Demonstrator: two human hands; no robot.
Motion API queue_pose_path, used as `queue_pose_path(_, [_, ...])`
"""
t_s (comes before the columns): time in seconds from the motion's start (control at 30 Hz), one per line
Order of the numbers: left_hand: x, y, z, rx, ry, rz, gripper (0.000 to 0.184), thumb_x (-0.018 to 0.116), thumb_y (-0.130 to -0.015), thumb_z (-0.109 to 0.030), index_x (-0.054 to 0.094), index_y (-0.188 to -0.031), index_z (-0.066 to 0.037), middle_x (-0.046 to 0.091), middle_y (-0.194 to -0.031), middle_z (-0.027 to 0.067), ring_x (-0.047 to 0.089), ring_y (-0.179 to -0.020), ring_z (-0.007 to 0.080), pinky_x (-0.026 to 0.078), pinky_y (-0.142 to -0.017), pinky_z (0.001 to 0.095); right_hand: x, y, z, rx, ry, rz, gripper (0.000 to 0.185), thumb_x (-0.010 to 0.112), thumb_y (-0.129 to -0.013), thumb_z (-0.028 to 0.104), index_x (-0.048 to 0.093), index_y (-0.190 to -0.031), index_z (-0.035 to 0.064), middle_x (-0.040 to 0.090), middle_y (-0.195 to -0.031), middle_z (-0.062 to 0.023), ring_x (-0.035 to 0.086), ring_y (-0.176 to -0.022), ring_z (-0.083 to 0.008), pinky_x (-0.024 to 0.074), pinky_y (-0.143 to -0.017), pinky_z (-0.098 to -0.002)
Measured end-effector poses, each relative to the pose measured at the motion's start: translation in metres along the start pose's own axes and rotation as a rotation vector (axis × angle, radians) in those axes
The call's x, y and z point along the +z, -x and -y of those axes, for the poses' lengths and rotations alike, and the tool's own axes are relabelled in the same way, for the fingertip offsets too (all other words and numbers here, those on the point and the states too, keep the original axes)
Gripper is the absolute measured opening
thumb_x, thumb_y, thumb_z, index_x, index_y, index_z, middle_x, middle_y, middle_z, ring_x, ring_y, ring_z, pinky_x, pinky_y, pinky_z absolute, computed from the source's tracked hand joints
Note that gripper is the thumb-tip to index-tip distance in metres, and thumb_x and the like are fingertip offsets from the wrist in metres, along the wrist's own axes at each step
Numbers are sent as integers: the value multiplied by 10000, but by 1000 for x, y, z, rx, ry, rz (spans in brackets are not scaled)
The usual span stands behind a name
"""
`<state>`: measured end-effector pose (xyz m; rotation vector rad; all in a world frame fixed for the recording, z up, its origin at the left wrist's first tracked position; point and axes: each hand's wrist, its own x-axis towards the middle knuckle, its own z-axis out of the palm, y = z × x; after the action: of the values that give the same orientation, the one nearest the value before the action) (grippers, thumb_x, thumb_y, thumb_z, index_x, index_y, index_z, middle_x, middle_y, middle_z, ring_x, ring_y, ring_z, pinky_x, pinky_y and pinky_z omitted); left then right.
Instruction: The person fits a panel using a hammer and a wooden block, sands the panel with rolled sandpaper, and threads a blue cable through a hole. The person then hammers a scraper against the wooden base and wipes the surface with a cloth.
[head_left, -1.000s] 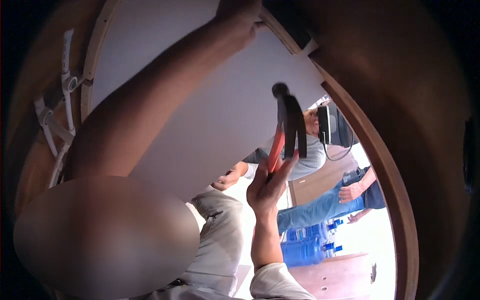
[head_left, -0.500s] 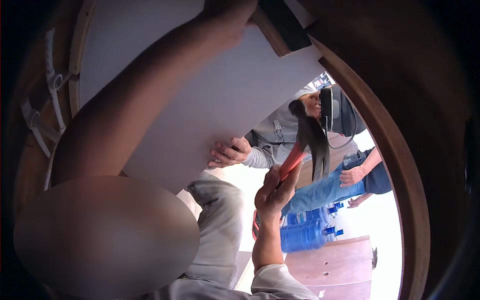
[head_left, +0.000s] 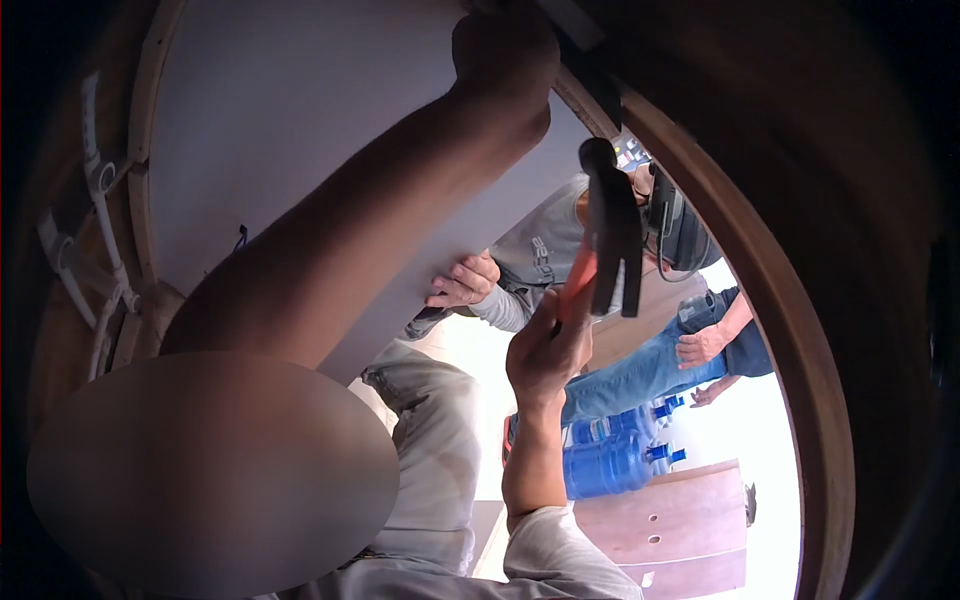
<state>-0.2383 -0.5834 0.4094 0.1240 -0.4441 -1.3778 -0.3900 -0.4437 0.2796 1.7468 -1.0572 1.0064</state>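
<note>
My right hand (head_left: 548, 345) grips the red handle of a claw hammer (head_left: 612, 230). The hammer points upward, its dark head apart from any surface, with the claw hanging down on the right. Across the view reaches my left forearm, ending in my left hand (head_left: 505, 55), closed beside a wooden strip (head_left: 588, 105) where a pale panel (head_left: 330, 110) meets a curved wooden frame (head_left: 770, 250). My left fingers are mostly in shadow; what they hold is hidden.
A co-worker in a grey top (head_left: 540, 245) has a hand (head_left: 468, 280) on the panel's edge. Another person in jeans (head_left: 640, 385) stands beyond. Blue water bottles (head_left: 605, 467) and a pinkish board (head_left: 665, 535) are behind. White brackets (head_left: 105, 180) line the left.
My left hand has moved right, and the wooden strip now sits closer to the curved frame. The hammer has risen slightly and turned more upright in my right hand.
</note>
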Motion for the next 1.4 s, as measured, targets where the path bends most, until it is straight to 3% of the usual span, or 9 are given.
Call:
queue_pose_path(0.07, [1,17,-5,93,50,41,264,532,-967,-266,514,-1127,-57,563,-950,104,546,-869,234,446,-802,384,-1,1,-4,-33,17,30,529,527,-920,-65,402,-1433,-46,620,-1177,-310,677,-1013,-400,557,-747,-382])
queue_pose_path(0.17, [13,21,0,-140,310,84,197,515,-976,-249,499,-1111,-108,551,-1020,93,533,-938,228,450,-866,425,5,-4,-4,76,-52,82,579,497,-925,-79,330,-1478,-50,576,-1267,-315,645,-1077,-398,532,-820,-387])
queue_pose_path(0.23, [8,22,3,-99,379,212,187,511,-989,-253,499,-1113,-114,543,-1068,86,523,-995,226,446,-911,447,7,-7,-7,104,-64,102,572,473,-943,-62,297,-1487,-75,536,-1342,-325,610,-1180,-401,508,-910,-393])
queue_pose_path(0.4, [12,12,6,-80,392,366,268,519,-1015,-269,494,-1194,-71,541,-1089,72,515,-1079,239,426,-982,475,15,-10,-12,52,-32,33,586,480,-951,-42,276,-1499,-73,504,-1378,-330,593,-1200,-405,495,-923,-400])
queue_pose_path(0.67, [20,16,1,-2,336,442,227,592,-985,-200,531,-1148,-54,587,-1025,68,574,-937,200,480,-889,387,14,-21,-17,135,-109,-61,575,478,-1005,75,251,-1511,-74,483,-1400,-323,605,-1162,-390,491,-896,-366])
queue_pose_path(0.7, [23,9,6,-15,354,434,215,586,-987,-188,531,-1145,-54,587,-1019,65,575,-933,199,482,-882,385,15,-31,-17,-12,25,-74,577,471,-1014,97,240,-1514,-74,462,-1414,-321,590,-1163,-370,475,-914,-369])
queue_pose_path(0.9, [17,-1,9,-11,266,374,195,580,-983,-142,528,-1150,-56,592,-1023,66,589,-914,194,500,-873,373,22,-24,-26,78,-71,-61,573,467,-1013,80,241,-1521,-59,417,-1462,-308,567,-1197,-347,444,-963,-384])
queue_pose_path(1.33, [-2,14,21,106,301,268,273,608,-976,-168,534,-1230,-99,606,-1114,50,597,-989,173,507,-849,363,39,-23,-2,172,-469,12,591,462,-986,21,234,-1528,-34,457,-1434,-310,597,-1184,-352,479,-895,-346])
queue_pose_path(1.4, [-8,-9,35,170,303,304,363,687,-909,-167,547,-1230,-72,632,-1099,80,629,-975,191,519,-804,334,41,-22,-2,182,-520,33,592,460,-983,16,232,-1528,-34,469,-1421,-316,597,-1192,-359,480,-893,-346])
